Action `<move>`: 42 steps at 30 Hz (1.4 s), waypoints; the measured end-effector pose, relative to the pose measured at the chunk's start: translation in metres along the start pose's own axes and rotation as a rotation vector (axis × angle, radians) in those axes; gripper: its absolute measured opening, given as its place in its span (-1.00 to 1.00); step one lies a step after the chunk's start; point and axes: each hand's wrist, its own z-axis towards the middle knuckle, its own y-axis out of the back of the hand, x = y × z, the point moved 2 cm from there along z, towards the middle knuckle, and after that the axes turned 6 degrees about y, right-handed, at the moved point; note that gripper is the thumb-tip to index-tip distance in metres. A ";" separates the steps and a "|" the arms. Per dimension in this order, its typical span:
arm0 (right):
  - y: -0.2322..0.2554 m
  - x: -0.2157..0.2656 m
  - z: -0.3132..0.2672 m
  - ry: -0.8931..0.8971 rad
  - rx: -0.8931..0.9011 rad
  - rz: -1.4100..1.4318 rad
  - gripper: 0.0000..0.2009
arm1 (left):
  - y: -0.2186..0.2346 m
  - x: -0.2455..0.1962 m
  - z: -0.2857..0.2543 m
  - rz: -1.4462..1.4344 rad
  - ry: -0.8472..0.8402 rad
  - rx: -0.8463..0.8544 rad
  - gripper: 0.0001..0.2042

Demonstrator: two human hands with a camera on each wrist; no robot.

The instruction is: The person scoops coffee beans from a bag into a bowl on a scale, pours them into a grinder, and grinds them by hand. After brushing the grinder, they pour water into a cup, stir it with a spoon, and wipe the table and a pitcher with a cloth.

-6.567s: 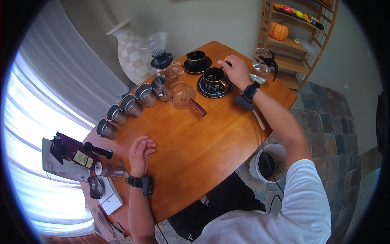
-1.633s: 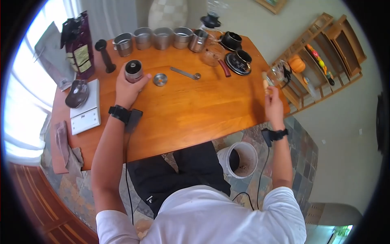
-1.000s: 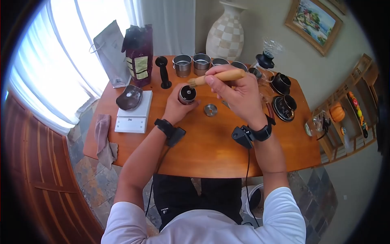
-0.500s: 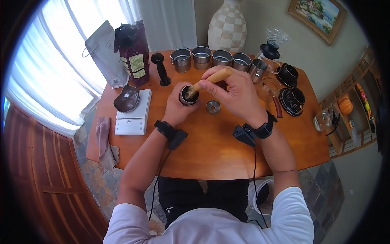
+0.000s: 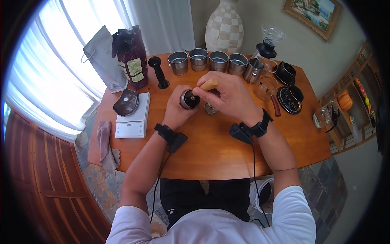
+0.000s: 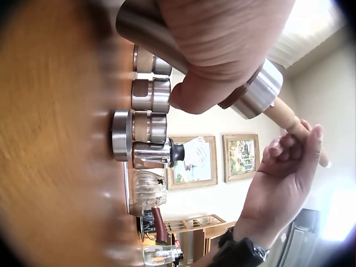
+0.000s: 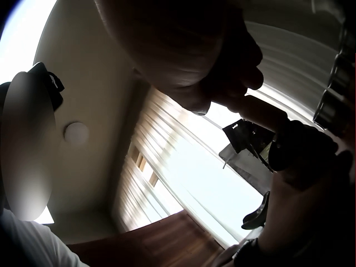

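My left hand [image 5: 174, 107] grips a steel hand coffee grinder [image 5: 186, 104], fingers wrapped round its body and its dark open top facing up. My right hand [image 5: 231, 96] pinches a brush [image 5: 209, 84] by its pale wooden handle. The brush end is down inside the grinder's mouth, so its bristles are hidden. In the left wrist view the handle [image 6: 286, 115] slants out past the steel rim [image 6: 261, 92]. A small round metal part [image 5: 210, 108] lies on the table just right of the grinder. Dark shadow covers the hands in the right wrist view.
On the left, a dark dish [image 5: 126, 102] sits on a white scale [image 5: 131, 127], beside a cloth [image 5: 106, 146]. A black crank handle [image 5: 159, 73], coffee bag [image 5: 135, 67] and metal cups [image 5: 218, 61] line the back. Black cups and a glass pitcher [image 5: 322, 117] stand right.
My left hand, earlier empty, took up the grinder. My right hand fetched the brush from the table's right side, brought it over the grinder and lowered the bristles into its top.
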 end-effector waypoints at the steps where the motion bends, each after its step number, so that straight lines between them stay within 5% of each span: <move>1: 0.002 0.002 0.000 -0.014 0.055 -0.038 -0.78 | 0.000 0.000 0.000 0.011 -0.002 -0.015 -0.50; 5: -0.007 0.007 -0.003 0.045 0.075 0.115 -0.84 | -0.003 0.003 0.000 0.046 -0.015 -0.050 -0.50; 15: 0.012 0.013 0.001 0.087 -0.096 -0.006 -0.82 | -0.004 -0.003 -0.004 -0.029 0.044 -0.032 -0.46; 27: 0.016 0.027 0.003 0.245 -0.008 -0.145 -0.87 | 0.001 0.000 0.000 0.009 -0.135 -0.070 -0.45; 32: 0.003 0.031 -0.004 0.125 0.150 -0.053 -0.80 | 0.000 0.019 0.004 0.249 -0.259 -0.077 -0.47; 35: -0.012 0.013 -0.004 0.161 0.001 0.066 -0.80 | -0.007 0.022 0.000 0.452 -0.267 -0.010 -0.49; 38: -0.005 0.004 -0.003 0.236 -0.036 -0.086 -0.82 | 0.000 0.006 0.001 0.116 -0.103 -0.049 -0.48; 42: 0.001 0.017 -0.002 0.217 0.040 -0.094 -0.81 | -0.003 0.013 0.003 0.141 -0.149 -0.074 -0.45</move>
